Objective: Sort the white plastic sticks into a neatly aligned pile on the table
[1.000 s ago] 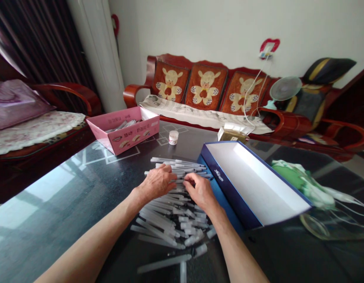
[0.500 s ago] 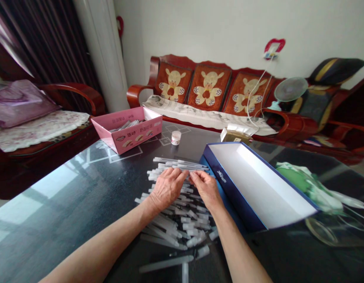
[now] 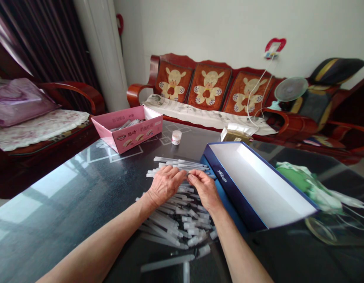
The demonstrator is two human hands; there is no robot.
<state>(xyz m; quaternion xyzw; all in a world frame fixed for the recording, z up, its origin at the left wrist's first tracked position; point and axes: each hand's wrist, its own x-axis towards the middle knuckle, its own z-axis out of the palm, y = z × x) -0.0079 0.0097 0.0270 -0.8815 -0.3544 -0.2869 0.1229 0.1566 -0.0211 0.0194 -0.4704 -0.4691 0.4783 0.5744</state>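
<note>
My left hand [image 3: 167, 184] is closed, palm down, over a pile of frosted pen barrels [image 3: 167, 226]. Opposite it, my right hand [image 3: 204, 188] pinches with thumb and forefinger. Between the fingertips a small grey end shows, apparently part of a pen [image 3: 187, 175]; the fingers hide most of it. Short frosted pen caps [image 3: 196, 239] lie loose beneath my right wrist. Several more barrels [image 3: 182, 162] lie side by side just beyond both hands. One long barrel [image 3: 167, 263] rests nearest me, apart from the pile.
A blue box [image 3: 258, 184] with a white inside stands right of my right hand. At the far left is a pink box [image 3: 127, 133] holding pale sticks. A small white jar [image 3: 176, 137], a tissue pack [image 3: 235, 134] and a green-white bag [image 3: 311, 188] are on the dark table [image 3: 52, 204].
My left hand has shifted slightly left and turned a little. The fingertips of both hands stay together, and a small grey end now shows between them.
</note>
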